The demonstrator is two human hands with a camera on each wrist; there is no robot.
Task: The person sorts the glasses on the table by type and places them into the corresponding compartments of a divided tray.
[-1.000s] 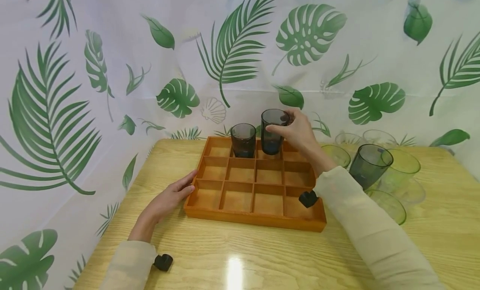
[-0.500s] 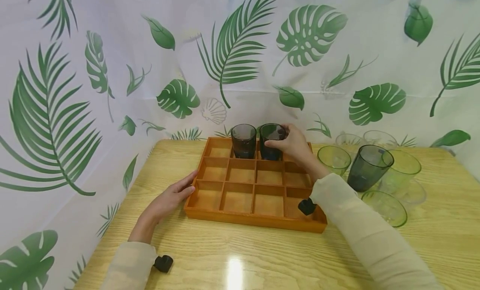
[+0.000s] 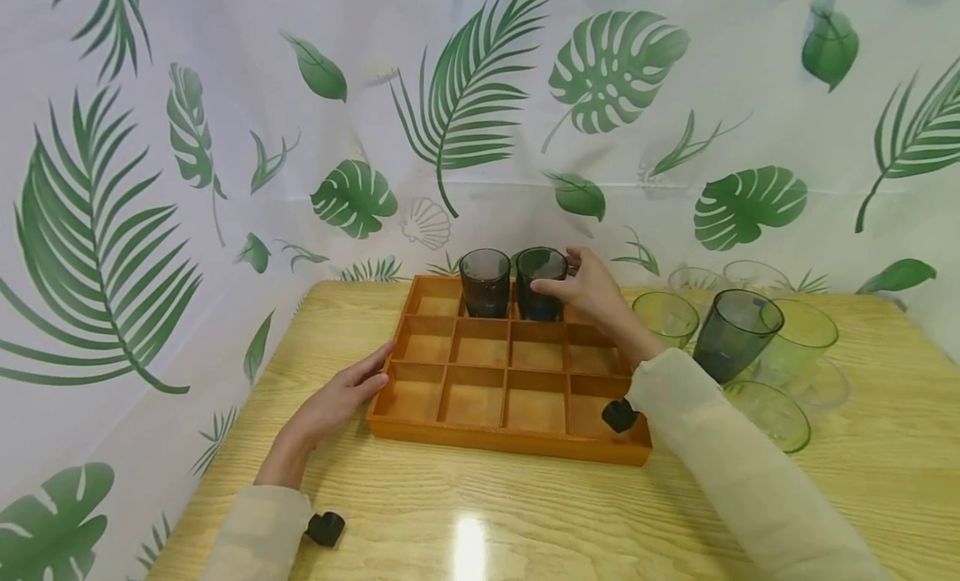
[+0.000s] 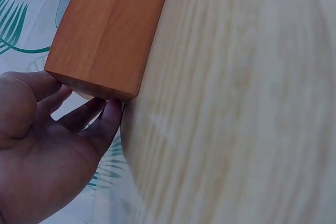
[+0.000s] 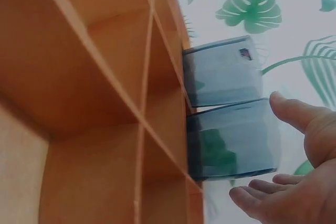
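Note:
Two dark grey drinking glasses stand upright side by side in the back row of an orange-brown wooden compartment tray (image 3: 510,444). One glass (image 3: 484,286) is in the second compartment from the left, the other glass (image 3: 537,296) in the third. My right hand (image 3: 594,291) is around that other glass. In the right wrist view its thumb lies by the rim while the fingers stand apart from the wall of the glass (image 5: 233,142). Fingertips of my left hand (image 3: 333,408) rest against the tray's left side; the left wrist view shows them at the wooden end (image 4: 100,35).
Right of the tray, a dark grey glass (image 3: 731,339) leans among several clear and green-tinted glasses, including a green one (image 3: 666,318) near the back and another (image 3: 772,414) lying in front. A leaf-patterned cloth (image 3: 637,164) hangs behind the wooden table (image 3: 390,514).
My right hand lowered the second dark glass into the back-row compartment, and its fingers have since loosened from it. The left hand has stayed at the tray's side.

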